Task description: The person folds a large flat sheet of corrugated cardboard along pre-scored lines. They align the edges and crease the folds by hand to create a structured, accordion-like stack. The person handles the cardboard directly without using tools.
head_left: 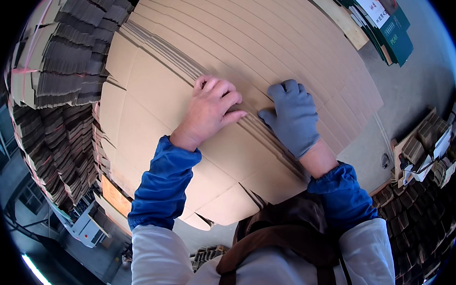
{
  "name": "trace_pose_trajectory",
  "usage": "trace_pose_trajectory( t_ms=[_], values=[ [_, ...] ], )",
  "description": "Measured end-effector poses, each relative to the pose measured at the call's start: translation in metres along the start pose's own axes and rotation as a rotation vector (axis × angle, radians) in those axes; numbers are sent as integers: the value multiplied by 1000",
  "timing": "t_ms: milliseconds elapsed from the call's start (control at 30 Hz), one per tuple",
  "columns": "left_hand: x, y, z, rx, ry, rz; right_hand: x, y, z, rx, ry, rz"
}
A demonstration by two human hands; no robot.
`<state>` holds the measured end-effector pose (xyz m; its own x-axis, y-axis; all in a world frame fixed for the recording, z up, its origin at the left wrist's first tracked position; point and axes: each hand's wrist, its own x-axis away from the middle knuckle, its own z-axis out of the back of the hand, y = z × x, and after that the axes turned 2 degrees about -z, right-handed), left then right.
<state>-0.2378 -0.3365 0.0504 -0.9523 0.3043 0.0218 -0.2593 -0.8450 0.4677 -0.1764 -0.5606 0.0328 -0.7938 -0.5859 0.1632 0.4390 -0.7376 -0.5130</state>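
Flat cut cardboard sheets (280, 52) lie fanned in overlapping rows before me, with a broad folded-out sheet (159, 105) on the near left side. My left hand (212, 110) is bare, its fingers curled over the layered edges in the middle of the cardboard. Just right of it, my right hand (292, 117) wears a grey glove and rests on the fanned sheets. Its thumb stands apart from its bent fingers and points at the layered edges. Blue sleeve covers are on both my forearms.
Tall bundles of stacked cardboard (61, 68), tied with pink string, rise at the left. Green and white printed boards (387, 26) lie at the far right. At the right stands an open box (419, 145) with cardboard scraps, near dark stacked pieces (423, 220).
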Motion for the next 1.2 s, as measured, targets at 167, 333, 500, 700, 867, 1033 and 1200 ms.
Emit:
trace_pose_trajectory(
  t_ms=[167,333,500,700,867,1033,1200],
  values=[
    [10,-3,-3,4,23,9,0,0,1,3,-21,-14],
    [15,-5,-7,3,31,8,3,1,-1,-26,-25,-19],
    [17,-1,-1,-22,30,-8,14,-7,-4,-86,172,107],
    [19,0,0,-23,39,-34,16,-6,-17,-58,180,103],
    [17,1,0,21,38,-23,16,-4,-19,-71,188,99],
    [26,-1,-3,33,26,-7,17,-2,-17,-97,173,96],
    [30,-4,-4,17,53,-21,19,-5,-15,-95,192,112]
  ],
)
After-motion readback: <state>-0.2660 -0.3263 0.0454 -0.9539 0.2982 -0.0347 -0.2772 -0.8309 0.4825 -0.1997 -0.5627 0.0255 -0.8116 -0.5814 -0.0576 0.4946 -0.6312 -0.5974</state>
